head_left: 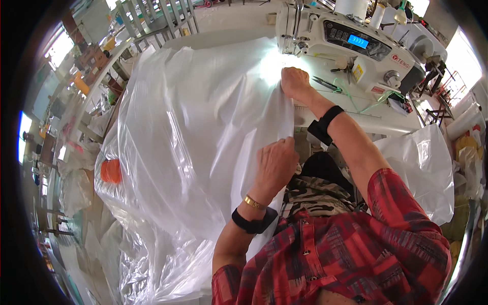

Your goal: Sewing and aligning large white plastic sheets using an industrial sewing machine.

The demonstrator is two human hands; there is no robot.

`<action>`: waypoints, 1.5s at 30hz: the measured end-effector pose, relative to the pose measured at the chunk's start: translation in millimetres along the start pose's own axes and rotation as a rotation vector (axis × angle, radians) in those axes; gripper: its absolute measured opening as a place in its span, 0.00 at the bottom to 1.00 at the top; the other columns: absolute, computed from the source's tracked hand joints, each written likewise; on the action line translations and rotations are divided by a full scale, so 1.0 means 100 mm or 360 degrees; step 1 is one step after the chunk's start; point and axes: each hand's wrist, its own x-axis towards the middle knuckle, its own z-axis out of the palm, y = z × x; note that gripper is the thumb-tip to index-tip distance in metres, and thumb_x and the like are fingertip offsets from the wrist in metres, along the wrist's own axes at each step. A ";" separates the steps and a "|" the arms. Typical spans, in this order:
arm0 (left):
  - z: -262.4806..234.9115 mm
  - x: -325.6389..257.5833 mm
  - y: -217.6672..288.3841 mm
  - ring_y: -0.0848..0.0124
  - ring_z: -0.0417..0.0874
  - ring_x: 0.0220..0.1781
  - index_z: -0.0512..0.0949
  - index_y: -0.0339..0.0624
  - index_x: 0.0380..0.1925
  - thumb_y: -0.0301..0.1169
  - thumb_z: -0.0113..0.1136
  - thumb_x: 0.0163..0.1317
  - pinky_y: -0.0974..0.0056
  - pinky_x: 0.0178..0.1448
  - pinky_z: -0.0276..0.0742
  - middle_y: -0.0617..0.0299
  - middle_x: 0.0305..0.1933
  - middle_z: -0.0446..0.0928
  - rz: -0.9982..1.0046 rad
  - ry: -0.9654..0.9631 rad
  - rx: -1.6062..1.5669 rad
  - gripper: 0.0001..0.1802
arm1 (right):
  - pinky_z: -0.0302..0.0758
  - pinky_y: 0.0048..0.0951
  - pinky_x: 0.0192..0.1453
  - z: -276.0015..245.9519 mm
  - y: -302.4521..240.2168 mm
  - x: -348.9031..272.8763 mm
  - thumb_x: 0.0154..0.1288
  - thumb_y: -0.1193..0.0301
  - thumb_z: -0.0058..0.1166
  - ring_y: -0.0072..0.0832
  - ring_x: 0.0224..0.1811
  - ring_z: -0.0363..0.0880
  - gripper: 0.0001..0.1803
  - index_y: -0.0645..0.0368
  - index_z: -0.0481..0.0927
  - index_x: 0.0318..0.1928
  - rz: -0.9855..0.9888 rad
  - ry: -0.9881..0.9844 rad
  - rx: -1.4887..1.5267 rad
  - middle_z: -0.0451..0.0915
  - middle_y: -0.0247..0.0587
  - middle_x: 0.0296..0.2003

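A large sheet of white, shiny plastic-like material covers the sewing table and drapes down its left and near sides. My right hand is closed on the sheet's right edge, close in front of the lit needle area of a white sewing machine. Nearer to me, my left hand is closed on the same edge, above my lap. The edge runs fairly straight between the two hands. Glare from the lamp hides the needle and presser foot.
Dark thread snips and green thread lie on the machine table right of my right hand. An orange bundle rests at the sheet's left side. More white sheeting hangs at my right. A grey chair stands beyond the table.
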 end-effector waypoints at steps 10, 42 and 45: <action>0.18 -0.19 0.13 0.48 0.78 0.26 0.70 0.38 0.22 0.27 0.54 0.56 0.49 0.30 0.68 0.50 0.20 0.74 -0.0176 -0.0005 -0.0147 0.07 | 0.80 0.42 0.46 0.02 0.14 0.03 0.57 0.68 0.56 0.47 0.42 0.84 0.11 0.63 0.82 0.36 0.0239 -0.0113 0.0143 0.84 0.53 0.36; -0.04 0.42 -0.21 0.46 0.79 0.29 0.73 0.37 0.24 0.28 0.55 0.54 0.46 0.35 0.70 0.47 0.23 0.76 -0.0063 -0.0153 0.0136 0.06 | 0.80 0.40 0.40 0.01 -0.07 -0.03 0.45 0.78 0.58 0.44 0.38 0.85 0.10 0.62 0.82 0.33 -0.0079 0.0037 -0.0036 0.84 0.50 0.32; 0.04 0.49 -0.20 0.46 0.79 0.28 0.73 0.37 0.23 0.29 0.55 0.56 0.47 0.33 0.69 0.45 0.21 0.75 -0.0051 -0.0145 0.0172 0.08 | 0.80 0.40 0.41 0.03 -0.03 0.05 0.48 0.78 0.57 0.44 0.41 0.85 0.12 0.63 0.81 0.37 -0.0066 0.0036 -0.0032 0.84 0.51 0.34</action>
